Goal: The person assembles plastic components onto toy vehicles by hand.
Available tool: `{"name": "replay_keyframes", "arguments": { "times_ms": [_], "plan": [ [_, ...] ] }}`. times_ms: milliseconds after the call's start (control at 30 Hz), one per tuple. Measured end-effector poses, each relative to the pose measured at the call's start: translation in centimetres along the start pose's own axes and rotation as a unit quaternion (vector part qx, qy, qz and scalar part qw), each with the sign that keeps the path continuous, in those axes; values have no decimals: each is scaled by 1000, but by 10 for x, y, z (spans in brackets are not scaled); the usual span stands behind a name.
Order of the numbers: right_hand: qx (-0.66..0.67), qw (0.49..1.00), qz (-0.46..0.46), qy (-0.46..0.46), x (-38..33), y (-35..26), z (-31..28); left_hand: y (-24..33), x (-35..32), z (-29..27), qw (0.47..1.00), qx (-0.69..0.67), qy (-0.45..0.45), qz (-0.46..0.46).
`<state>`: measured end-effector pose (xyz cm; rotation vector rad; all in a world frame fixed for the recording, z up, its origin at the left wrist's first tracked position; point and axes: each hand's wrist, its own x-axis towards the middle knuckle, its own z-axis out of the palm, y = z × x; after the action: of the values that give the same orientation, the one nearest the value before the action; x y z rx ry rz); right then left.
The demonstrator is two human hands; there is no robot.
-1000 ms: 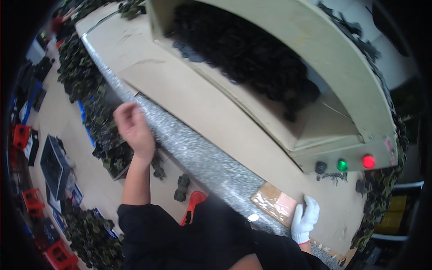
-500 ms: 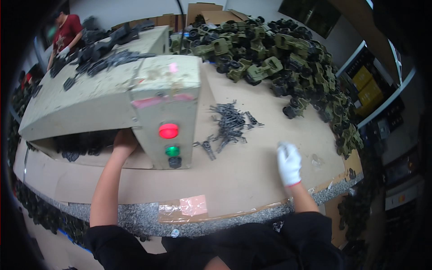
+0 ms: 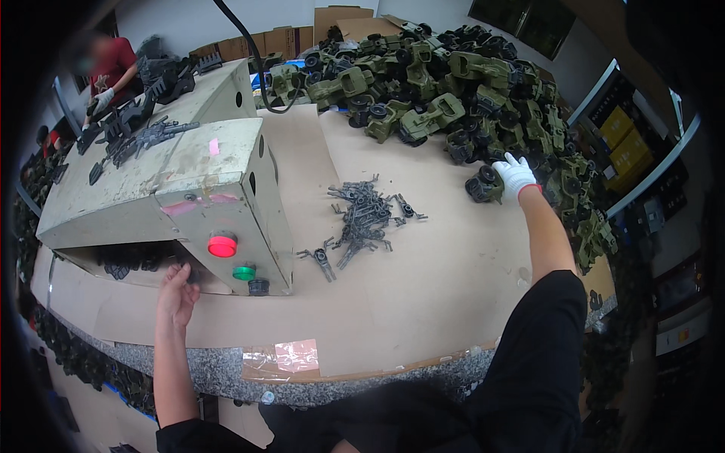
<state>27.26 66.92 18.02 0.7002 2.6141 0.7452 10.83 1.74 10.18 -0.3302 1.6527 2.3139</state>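
Observation:
My right hand [image 3: 515, 174], in a white glove, reaches out to the right and rests on a green toy vehicle with black wheels [image 3: 484, 186] at the edge of a big heap of such vehicles [image 3: 453, 83]. My bare left hand [image 3: 177, 293] sits at the opening under a beige machine housing [image 3: 181, 181], just left of its red button [image 3: 223, 246] and green button [image 3: 243, 272]. Dark parts [image 3: 121, 264] lie inside that opening. A small pile of grey plastic parts [image 3: 362, 219] lies on the cardboard between my hands.
Cardboard sheeting [image 3: 423, 287] covers a stone-edged bench [image 3: 226, 374]. More dark parts [image 3: 136, 132] lie on top of the machine. A person in red with a white glove [image 3: 113, 72] works at the far left. Boxes [image 3: 287, 38] stand at the back; shelving [image 3: 634, 151] at the right.
My view has settled facing the machine's button end. My right hand has moved further out and up to the toy vehicle at the heap's edge. My left hand has dropped lower by the opening.

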Motion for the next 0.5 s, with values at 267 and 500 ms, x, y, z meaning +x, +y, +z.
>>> {"name": "replay_keyframes", "arguments": {
  "times_ms": [267,500],
  "plan": [
    [277,958,36,57,-89,-16,-7,-22,-84,13,996,31,-83,17],
    [347,933,50,84,-139,-26,11,-47,-137,64,956,-1,-280,-84]
  ]
}}
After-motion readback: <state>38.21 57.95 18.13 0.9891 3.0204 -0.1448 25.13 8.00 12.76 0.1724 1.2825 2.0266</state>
